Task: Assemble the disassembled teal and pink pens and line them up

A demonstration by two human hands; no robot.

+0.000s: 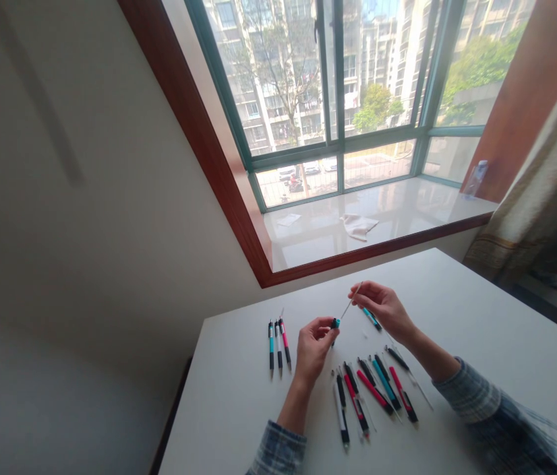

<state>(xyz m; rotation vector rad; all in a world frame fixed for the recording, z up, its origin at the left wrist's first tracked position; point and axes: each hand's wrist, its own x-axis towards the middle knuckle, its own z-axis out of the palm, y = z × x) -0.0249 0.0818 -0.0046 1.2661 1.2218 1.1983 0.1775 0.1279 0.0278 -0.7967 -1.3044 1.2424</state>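
Observation:
My left hand (pixel 314 346) is closed round a short black and teal pen barrel (pixel 335 324), held upright above the table. Between the fingertips of my right hand (pixel 376 302) is a thin pale pen refill (pixel 351 301), slanting down so that its lower end meets the top of the barrel or lies just over it. A teal pen part (pixel 372 318) rests on the table below my right hand. Nearer to me lie loose pen parts, among them a red barrel (pixel 374 392), a teal barrel (pixel 383 376) and a white and black one (pixel 340 412), with thin refills between them.
Three pens, teal (pixel 271 346), white (pixel 278 346) and pink (pixel 285 343), lie side by side at the left of the white table (pixel 238 422). Behind the table is a window sill (pixel 308 244) with a crumpled cloth (pixel 360 226) and a clear bottle (pixel 476 179). A curtain (pixel 520 204) hangs at the right.

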